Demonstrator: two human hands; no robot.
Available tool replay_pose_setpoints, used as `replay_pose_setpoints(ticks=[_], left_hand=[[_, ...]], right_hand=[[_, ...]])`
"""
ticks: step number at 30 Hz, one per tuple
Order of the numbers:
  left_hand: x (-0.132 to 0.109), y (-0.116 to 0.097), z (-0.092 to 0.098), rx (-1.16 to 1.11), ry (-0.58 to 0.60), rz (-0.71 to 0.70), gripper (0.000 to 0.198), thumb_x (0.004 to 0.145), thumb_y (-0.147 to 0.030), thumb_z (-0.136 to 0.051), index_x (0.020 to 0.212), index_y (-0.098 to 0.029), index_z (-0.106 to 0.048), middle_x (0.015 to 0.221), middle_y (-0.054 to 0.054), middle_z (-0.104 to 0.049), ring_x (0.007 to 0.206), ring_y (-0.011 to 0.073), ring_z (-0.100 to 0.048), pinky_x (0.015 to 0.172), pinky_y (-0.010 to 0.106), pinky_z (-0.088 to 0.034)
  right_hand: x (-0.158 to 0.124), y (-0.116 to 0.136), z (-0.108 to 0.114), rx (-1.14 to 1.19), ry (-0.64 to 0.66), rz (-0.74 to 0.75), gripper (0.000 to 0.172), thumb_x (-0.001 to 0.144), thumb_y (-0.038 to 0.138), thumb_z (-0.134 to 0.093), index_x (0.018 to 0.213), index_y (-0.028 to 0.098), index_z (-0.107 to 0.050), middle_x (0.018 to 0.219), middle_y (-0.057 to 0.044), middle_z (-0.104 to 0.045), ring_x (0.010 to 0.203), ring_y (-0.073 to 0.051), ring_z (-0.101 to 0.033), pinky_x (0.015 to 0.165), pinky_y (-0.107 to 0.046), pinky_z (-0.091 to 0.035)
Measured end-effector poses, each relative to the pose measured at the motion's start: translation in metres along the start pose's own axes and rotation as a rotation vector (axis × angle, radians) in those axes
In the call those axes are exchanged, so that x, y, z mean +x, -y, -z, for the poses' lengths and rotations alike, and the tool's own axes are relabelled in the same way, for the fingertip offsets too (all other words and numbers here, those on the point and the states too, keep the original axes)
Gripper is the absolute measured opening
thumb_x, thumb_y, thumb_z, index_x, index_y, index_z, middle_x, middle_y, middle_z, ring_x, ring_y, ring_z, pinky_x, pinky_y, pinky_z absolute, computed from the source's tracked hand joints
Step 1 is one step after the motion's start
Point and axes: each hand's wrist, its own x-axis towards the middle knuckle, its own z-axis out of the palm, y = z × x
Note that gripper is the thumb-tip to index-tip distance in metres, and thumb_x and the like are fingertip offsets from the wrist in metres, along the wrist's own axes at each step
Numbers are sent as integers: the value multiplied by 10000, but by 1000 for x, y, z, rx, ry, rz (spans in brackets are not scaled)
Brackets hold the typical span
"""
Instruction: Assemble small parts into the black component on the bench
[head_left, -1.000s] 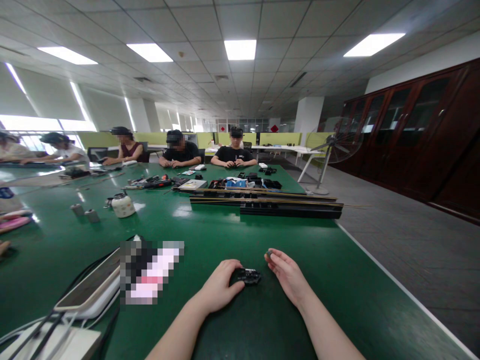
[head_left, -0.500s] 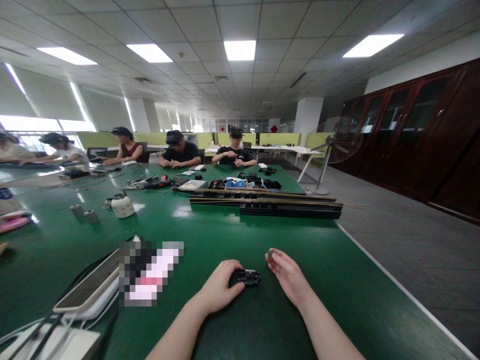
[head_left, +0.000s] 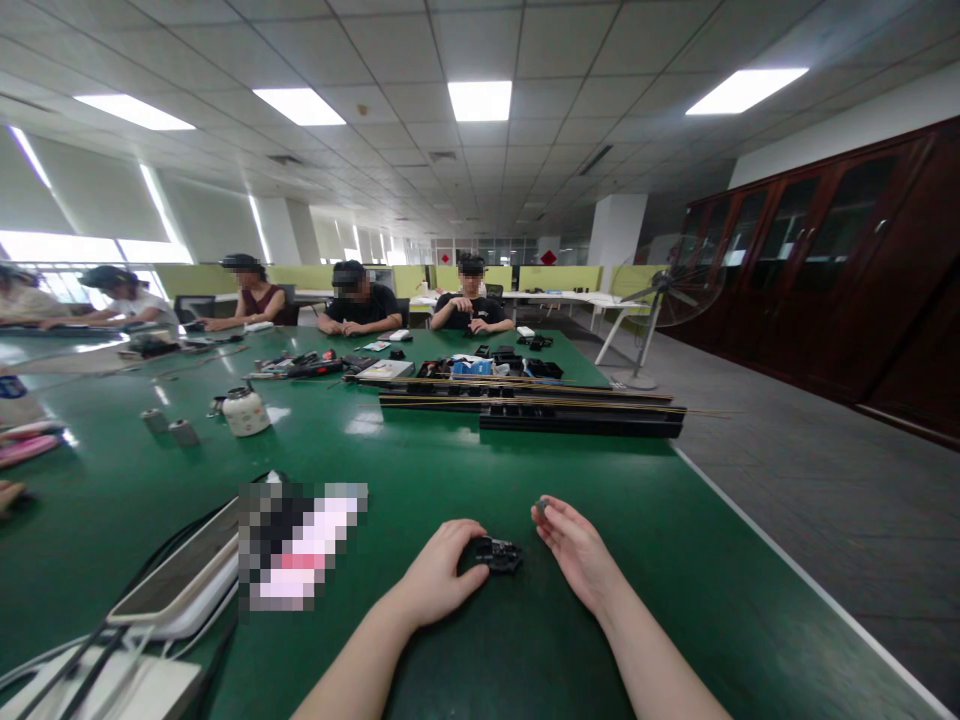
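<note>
On the green table, a small black plastic assembly [head_left: 501, 556] with fine ridges and metallic bits lies before me. My left hand [head_left: 444, 565] grips its left end between thumb and fingers. To its right, my right hand [head_left: 571, 545] is raised a little, with a small grey piece [head_left: 541, 507] pinched at the fingertips. The piece is too small to name, and it is apart from the black assembly. My palm and other fingers on the right are loosely curled.
Long black rails [head_left: 581, 420] with thin brass-coloured rods lie across the table ahead. At left are a phone-like device [head_left: 180, 570] with cables, a blurred-out patch, a white jar [head_left: 245, 411] and grey cylinders [head_left: 182, 433]. Several people sit beyond; a fan [head_left: 660, 290] stands right.
Both my hands stay almost in place, with the grey piece turned very slightly in my right fingertips. Across the table, a person's raised hand has shifted a little.
</note>
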Motion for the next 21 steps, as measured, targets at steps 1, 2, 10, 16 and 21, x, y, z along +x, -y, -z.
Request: replay_pose_setpoints(ticks=[1,2,10,16,21], left_hand=[[0,0,0,-1,0,-2,350,718,-170,-584,1061,-218,-531,1124,59,-550,1082,219,-474,969,353,-359],[0,0,0,-2,0,-3,353,718,-170,-586,1064,-216,-529,1126,60,-548,1084,216,-473,970,350,-358],[-1,1,-1,-1,-9,-10,348,720,-180,-588,1062,-213,-531,1119,56,-548,1075,213,-478,964,338,-363],[0,2,-1,0,-2,-14,323,729,-182,-589,1046,-213,-535,1116,57,-550,1077,214,-476,966,345,-362],[0,2,-1,-3,-4,-13,325,730,-185,-590,1047,-223,-531,1123,54,-545,1080,217,-475,969,356,-363]], right_hand=[[0,0,0,2,0,0,292,560,325,-755,807,219,-641,822,-23,-690,878,-206,-626,799,-332,-445],[0,1,-1,6,0,-1,291,559,322,-756,805,219,-641,821,-22,-690,876,-205,-626,798,-330,-445],[0,1,-1,28,1,-6,270,561,304,-765,790,218,-652,816,-15,-684,850,-181,-623,772,-297,-452],[2,-1,0,54,-23,-5,301,538,317,-785,787,200,-663,804,-17,-687,801,-158,-623,724,-265,-454],[2,-2,-1,75,-21,-12,307,529,317,-795,784,199,-671,783,-10,-690,774,-134,-615,709,-241,-447]])
